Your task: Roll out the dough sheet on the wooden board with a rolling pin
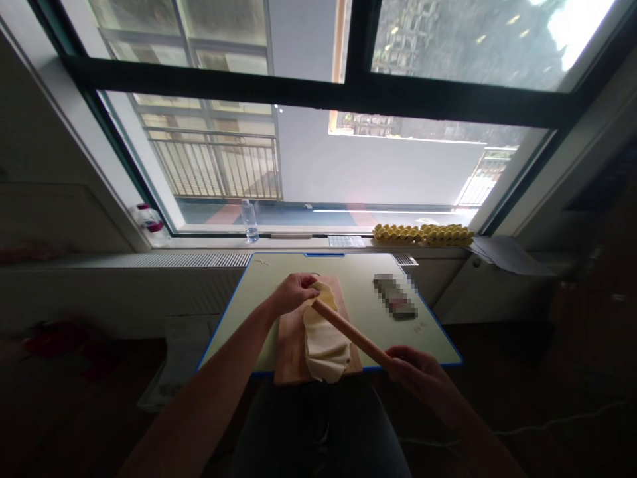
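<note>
A long, pale sheet of dough (pixel 326 342) lies on a wooden cutting board (pixel 288 355), with folds and wrinkles at its near end, which hangs close to the board's edge. My left hand (pixel 298 292) is closed on the far end of the dough, pinching it between thumb and fingers. In my right hand (pixel 415 372) is one end of a wooden rolling pin (pixel 351 332), fingers wrapped round it. The pin slants across above the dough, its other tip near my left hand. Whether it touches the dough, I cannot tell.
The board rests on a small blue-edged table (pixel 269 279) above my legs. At the table's right lies a pixelated flat object (pixel 395 295). Along the windowsill stand a clear bottle (pixel 249 222), a bottle with a dark pink label (pixel 153 226) and yellow bumpy trays (pixel 423 234).
</note>
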### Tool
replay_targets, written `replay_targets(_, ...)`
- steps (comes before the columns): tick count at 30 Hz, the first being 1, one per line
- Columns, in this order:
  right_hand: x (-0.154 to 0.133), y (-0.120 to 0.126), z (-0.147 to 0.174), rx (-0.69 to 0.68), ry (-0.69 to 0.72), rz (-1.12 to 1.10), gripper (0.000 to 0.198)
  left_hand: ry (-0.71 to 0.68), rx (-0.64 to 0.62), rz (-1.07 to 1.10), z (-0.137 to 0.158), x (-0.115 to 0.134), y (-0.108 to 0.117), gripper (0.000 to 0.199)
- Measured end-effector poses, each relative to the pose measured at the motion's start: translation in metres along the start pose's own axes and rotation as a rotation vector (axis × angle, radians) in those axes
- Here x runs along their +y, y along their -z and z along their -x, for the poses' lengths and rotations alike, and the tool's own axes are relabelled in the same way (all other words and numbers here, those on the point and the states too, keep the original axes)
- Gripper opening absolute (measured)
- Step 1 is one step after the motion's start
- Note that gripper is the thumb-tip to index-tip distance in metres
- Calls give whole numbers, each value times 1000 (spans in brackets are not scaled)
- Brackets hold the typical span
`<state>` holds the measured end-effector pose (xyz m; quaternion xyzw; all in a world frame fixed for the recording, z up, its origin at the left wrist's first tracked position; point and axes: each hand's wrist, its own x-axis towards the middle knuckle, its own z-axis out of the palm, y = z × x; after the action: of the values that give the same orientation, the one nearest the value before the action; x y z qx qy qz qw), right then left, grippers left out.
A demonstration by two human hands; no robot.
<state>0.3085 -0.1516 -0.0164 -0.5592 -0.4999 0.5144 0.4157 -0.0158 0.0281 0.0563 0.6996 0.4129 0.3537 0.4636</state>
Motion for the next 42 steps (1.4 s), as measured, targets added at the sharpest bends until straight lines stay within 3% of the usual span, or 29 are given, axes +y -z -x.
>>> replay_targets(4, 0, 0, 7, 94, -154, -126, 60, 22, -24, 88, 16, 14, -6, 24)
replay_targets(9, -5, -2, 13, 36, -223, -218, 59, 34, -12, 175, 27, 37, -18, 31)
replay_targets(13, 9, 23, 23, 2, -265, -363, 61, -27, -58, 300, 36, 64, -19, 41)
replay_targets(16, 22, 48, 29, 2, -269, -375, 64, -27, -130, 353, 32, 70, -12, 45)
replay_targets(20, 23, 66, 27, 112, -270, -338, 61, 197, -118, 252, 3, 36, 0, 40)
replay_targets(23, 13, 64, 18, 171, -272, -282, 56, 440, 25, -81, -24, -3, 2, 26)
replay_targets(25, 4, 58, 9, 158, -260, -251, 56, 476, 58, -229, -36, -21, 1, 21)
replay_targets(29, -15, 41, -11, 67, -190, -201, 61, 436, -33, -217, -43, -33, -2, 23)
replay_targets(32, -28, 29, -28, 9, -149, -195, 62, 374, -225, -14, -40, -32, -3, 30)
replay_targets(34, -34, 22, -41, -29, -118, -207, 61, 353, -272, 74, -40, -32, -2, 31)
replay_targets(36, -40, 15, -56, -64, -85, -183, 61, 354, -179, -22, -41, -35, 0, 26)
replay_targets(39, -50, 4, -77, -105, -38, -108, 62, 361, 60, -349, -47, -43, 6, 18)
replay_targets(42, -63, -8, -94, -152, 22, -44, 60, 355, 134, -540, -48, -55, 14, 15)
